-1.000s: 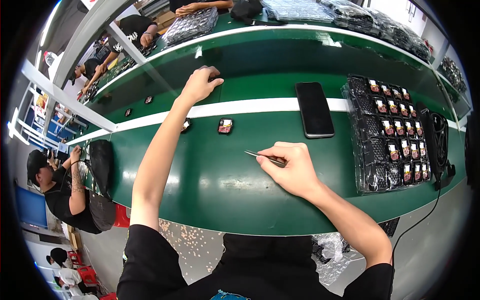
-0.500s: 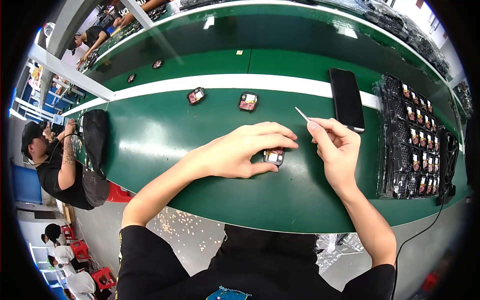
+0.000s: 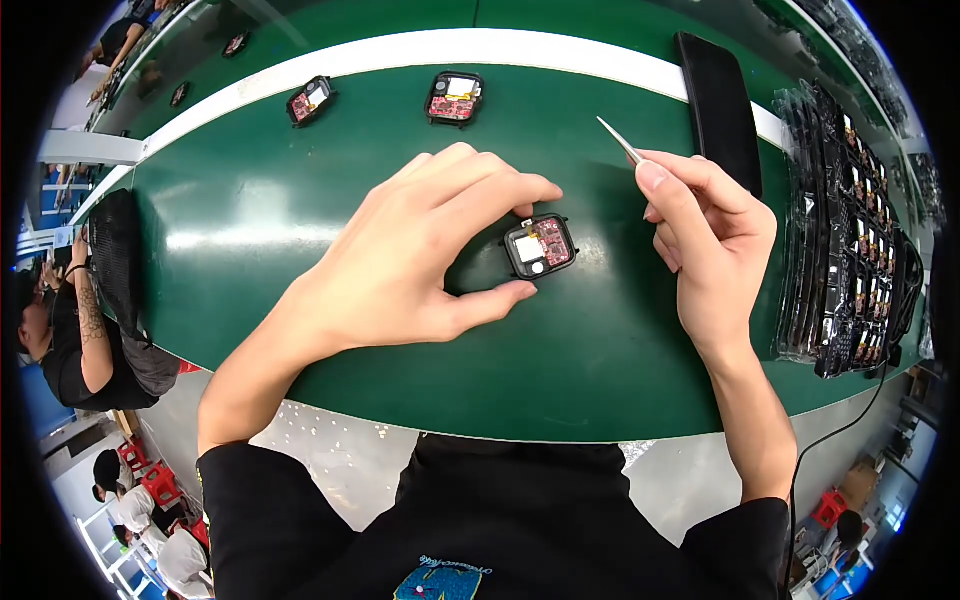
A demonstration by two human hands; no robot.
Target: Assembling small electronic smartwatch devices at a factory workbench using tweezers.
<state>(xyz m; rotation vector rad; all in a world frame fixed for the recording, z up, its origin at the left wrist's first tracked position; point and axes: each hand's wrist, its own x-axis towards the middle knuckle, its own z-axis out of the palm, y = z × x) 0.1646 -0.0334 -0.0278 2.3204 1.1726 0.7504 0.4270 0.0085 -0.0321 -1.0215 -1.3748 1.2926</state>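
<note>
An opened watch case [image 3: 541, 247] lies face up on the green table, its red circuit board and white parts showing. Curved around its left side is my left hand [image 3: 430, 250], the thumb by the near edge and the fingers by the far edge. The fingers are apart; whether a fingertip brushes the case I cannot tell. To the right, my right hand [image 3: 705, 220] pinches a pair of metal tweezers [image 3: 619, 139], whose tip points up and left, away from the case.
Two more open watch cases [image 3: 456, 98] [image 3: 311, 101] lie farther back. A black phone [image 3: 719, 115] rests across the white strip. On the right stand stacked plastic trays [image 3: 835, 240] of watch cases. A black bag [image 3: 115, 255] and a co-worker [image 3: 85, 330] are at the left.
The view has shifted, with the table filling more of it. My left fingers have spread wider around the watch case, which now shows more fully and sits turned. The tweezers stay in my right hand.
</note>
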